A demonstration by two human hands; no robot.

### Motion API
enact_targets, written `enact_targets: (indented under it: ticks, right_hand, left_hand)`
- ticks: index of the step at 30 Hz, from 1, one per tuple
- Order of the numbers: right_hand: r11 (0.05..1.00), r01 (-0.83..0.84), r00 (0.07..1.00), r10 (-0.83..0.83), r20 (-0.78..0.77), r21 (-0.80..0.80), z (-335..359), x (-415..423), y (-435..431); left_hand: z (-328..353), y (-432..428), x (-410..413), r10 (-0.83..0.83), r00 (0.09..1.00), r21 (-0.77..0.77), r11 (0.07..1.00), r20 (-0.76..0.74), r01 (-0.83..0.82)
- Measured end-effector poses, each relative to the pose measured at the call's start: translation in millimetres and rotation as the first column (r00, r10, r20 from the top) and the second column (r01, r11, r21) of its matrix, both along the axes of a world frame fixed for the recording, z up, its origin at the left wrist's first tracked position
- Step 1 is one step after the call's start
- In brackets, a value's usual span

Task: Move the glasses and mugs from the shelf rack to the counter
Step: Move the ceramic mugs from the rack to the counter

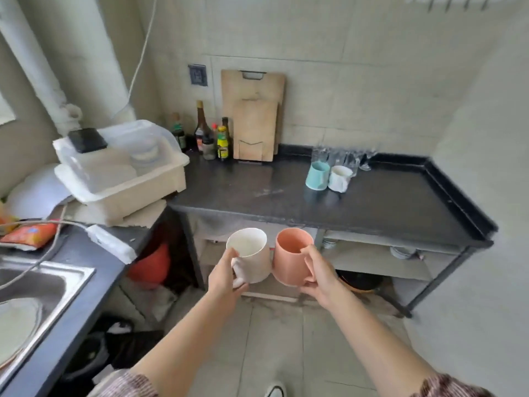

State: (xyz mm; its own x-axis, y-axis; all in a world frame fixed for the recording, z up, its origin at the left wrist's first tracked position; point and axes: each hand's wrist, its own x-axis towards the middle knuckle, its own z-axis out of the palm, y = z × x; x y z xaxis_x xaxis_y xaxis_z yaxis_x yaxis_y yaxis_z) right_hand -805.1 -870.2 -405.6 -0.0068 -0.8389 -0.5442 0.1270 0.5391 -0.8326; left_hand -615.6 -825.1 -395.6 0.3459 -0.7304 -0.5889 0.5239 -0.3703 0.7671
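Your left hand (226,277) grips a white mug (253,259) at its handle, and your right hand (320,279) grips a salmon-pink mug (292,259) the same way. Both mugs are upright, close side by side in the air before the near edge of the black tabletop (386,207). Toward its back right, a light-blue mug (317,176) and a small white mug (339,179) stand just in front of clear glasses (343,157). Sauce bottles (211,136) and two wooden cutting boards (253,110) line the tiled wall. A steel sink (43,282) sits at your left.
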Motion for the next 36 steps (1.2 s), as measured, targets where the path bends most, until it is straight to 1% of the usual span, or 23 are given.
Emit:
enact_targets:
  ticks: [3,8,11,16,21,24,28,32,36]
  right_hand:
    - [0.995,0.100,0.995,-0.100,-0.011,0.021,0.7,-39.0,-49.5]
    - [0.979,0.187,0.982,-0.186,-0.027,0.084,1.6,-87.2,-126.6]
    - [0.956,0.270,0.963,-0.270,-0.015,0.115,-2.4,-111.2,-159.5]
    - [0.911,0.386,0.921,-0.390,-0.005,0.141,-3.4,-152.5,-202.8]
    - [0.879,0.458,0.888,-0.459,-0.020,0.134,2.0,-200.2,-248.9]
    - [0.869,0.475,0.879,-0.477,-0.021,0.141,-2.6,-233.0,-280.8]
    - [0.882,0.443,0.896,-0.443,-0.038,0.162,-14.3,-277.9,-336.6]
    - [0.901,0.381,0.923,-0.382,-0.040,0.205,-25.2,-321.5,-398.7]
    - [0.913,0.307,0.951,-0.305,-0.052,0.267,-32.8,-359.0,-454.7]
  left_hand:
    - [-5.3,-64.1,-31.7,-0.096,0.995,0.021,0.995,0.003,0.096]
    - [-20.8,-161.9,-74.7,-0.235,0.972,0.070,0.969,-0.028,0.236]
    - [-24.3,-212.2,-99.2,-0.313,0.949,0.094,0.945,-0.031,0.315]
    - [-26.2,-277.4,-145.5,-0.428,0.901,0.127,0.892,-0.071,0.434]
    - [-23.5,-326.6,-204.5,-0.485,0.869,0.163,0.853,-0.102,0.495]
    - [-28.8,-354.8,-239.0,-0.496,0.859,0.174,0.841,-0.127,0.512]
    - [-41.7,-401.5,-286.7,-0.462,0.873,0.191,0.853,-0.158,0.486]
    - [-51.9,-452.7,-335.5,-0.383,0.907,0.214,0.885,-0.174,0.415]
    - [-55.1,-499.2,-375.8,-0.265,0.947,0.261,0.915,-0.184,0.307]
